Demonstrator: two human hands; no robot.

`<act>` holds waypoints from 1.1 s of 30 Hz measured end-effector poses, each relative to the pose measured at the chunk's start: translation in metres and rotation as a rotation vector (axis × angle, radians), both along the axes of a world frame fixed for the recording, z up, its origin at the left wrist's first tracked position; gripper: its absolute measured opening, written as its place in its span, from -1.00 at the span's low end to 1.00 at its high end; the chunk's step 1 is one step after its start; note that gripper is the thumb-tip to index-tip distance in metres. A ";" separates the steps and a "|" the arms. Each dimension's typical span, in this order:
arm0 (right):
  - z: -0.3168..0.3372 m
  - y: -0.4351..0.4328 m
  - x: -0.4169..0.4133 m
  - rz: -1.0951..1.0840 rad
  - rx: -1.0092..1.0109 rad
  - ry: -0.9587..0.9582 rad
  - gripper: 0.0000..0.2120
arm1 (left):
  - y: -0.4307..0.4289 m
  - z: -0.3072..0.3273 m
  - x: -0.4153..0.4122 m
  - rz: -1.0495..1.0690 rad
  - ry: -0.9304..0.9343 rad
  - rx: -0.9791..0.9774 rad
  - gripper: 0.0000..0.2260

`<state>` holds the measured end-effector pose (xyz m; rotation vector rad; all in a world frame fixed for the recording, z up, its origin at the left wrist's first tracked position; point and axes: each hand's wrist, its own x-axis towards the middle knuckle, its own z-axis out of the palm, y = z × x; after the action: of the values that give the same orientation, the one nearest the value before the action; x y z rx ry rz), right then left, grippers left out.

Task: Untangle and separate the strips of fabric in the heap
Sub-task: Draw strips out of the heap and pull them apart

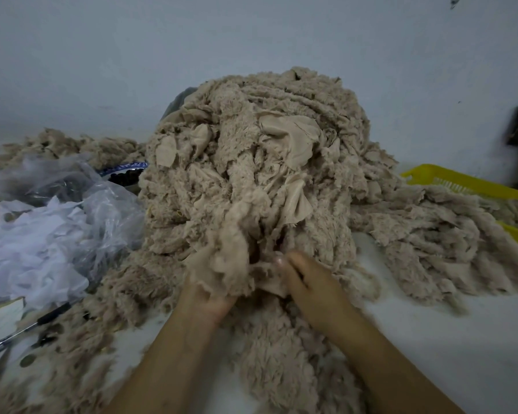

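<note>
Plastic bags [72,204] lie left. The left hand [204,297] is sunk in the fuzzy brown heap [251,159] on the table [461,339], fingers hidden, so I cannot tell its hold. The right hand [305,282] pinches one strip [269,283]. Only some loose strips [431,234] lie spread rightward, so I think most sorting is left.

A white table [461,339] carries everything. A tall heap of fabric strips [251,162], beige and fluffy, fills its middle and spills toward the near edge and the right. Crumpled clear plastic bags [57,222] lie at the left, with a dark pen [36,324] near them. A smaller beige pile [81,144] sits far left. A yellow basket [467,183] lies at the right.
</note>
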<state>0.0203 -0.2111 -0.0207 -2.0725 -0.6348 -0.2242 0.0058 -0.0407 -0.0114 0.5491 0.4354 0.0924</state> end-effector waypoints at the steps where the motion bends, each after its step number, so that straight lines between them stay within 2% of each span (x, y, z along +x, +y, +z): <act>1: 0.002 -0.004 0.002 -0.067 0.054 0.009 -0.65 | 0.004 -0.004 0.004 0.015 0.033 -0.028 -0.63; 2: 0.003 -0.008 0.004 -0.133 0.113 0.028 -0.63 | 0.005 -0.005 0.006 -0.001 0.034 -0.037 -0.62; 4: 0.002 -0.015 0.007 -0.211 0.224 0.071 -0.61 | 0.005 0.002 0.007 -0.067 -0.111 -0.061 -0.67; 7: 0.001 -0.017 0.009 -0.208 0.268 0.073 -0.64 | 0.005 0.009 0.012 -0.145 -0.205 -0.176 -0.88; 8: 0.001 -0.016 0.007 -0.187 0.267 0.039 -0.69 | 0.003 0.011 0.011 -0.219 -0.263 -0.245 -0.89; 9: 0.002 -0.014 0.006 -0.171 0.263 -0.006 -0.77 | -0.001 0.016 0.007 -0.316 -0.313 -0.278 -0.81; 11: 0.006 -0.009 0.001 -0.160 0.280 -0.087 -0.82 | -0.011 0.019 0.002 -0.305 -0.332 -0.018 -0.69; 12: 0.008 -0.007 -0.001 -0.156 0.295 -0.120 -0.83 | -0.014 0.017 0.005 -0.296 -0.263 0.063 -0.70; 13: 0.010 -0.006 -0.002 -0.153 0.288 -0.160 -0.84 | -0.016 0.013 0.007 -0.236 -0.219 0.111 -0.76; 14: 0.011 -0.004 -0.004 -0.148 0.249 -0.202 -0.82 | -0.016 0.009 0.008 -0.203 -0.267 0.175 -0.82; 16: 0.011 0.000 -0.008 -0.141 0.125 -0.267 -0.71 | -0.024 0.009 0.006 -0.233 -0.284 0.300 -0.90; 18: 0.010 0.005 -0.008 -0.142 0.013 -0.337 -0.66 | -0.028 0.003 0.006 -0.266 -0.280 0.382 -0.88; 20: 0.007 0.008 -0.006 -0.148 -0.021 -0.367 -0.73 | -0.031 0.005 0.002 -0.280 -0.305 0.425 -0.86; 25: 0.008 0.003 -0.003 -0.205 0.171 -0.278 -0.89 | -0.033 0.007 0.002 -0.293 -0.270 0.410 -0.85; 29: 0.011 -0.014 0.005 -0.427 0.382 -0.155 -0.78 | -0.020 0.007 0.004 -0.207 -0.219 0.305 -0.93; 30: 0.011 -0.019 0.007 -0.454 0.393 -0.099 -0.76 | -0.016 0.006 0.005 -0.202 -0.240 0.235 -0.88; 32: 0.008 -0.022 0.007 -0.441 0.390 0.028 -0.67 | -0.014 0.008 0.004 -0.233 -0.273 0.080 -0.62; 33: 0.008 -0.021 0.006 -0.391 0.390 0.069 -0.58 | -0.015 0.012 0.003 -0.216 -0.261 0.024 -0.59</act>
<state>0.0260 -0.2321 -0.0129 -1.7967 -0.1213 -0.4595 0.0087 -0.0560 0.0001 0.5959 0.1192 -0.0380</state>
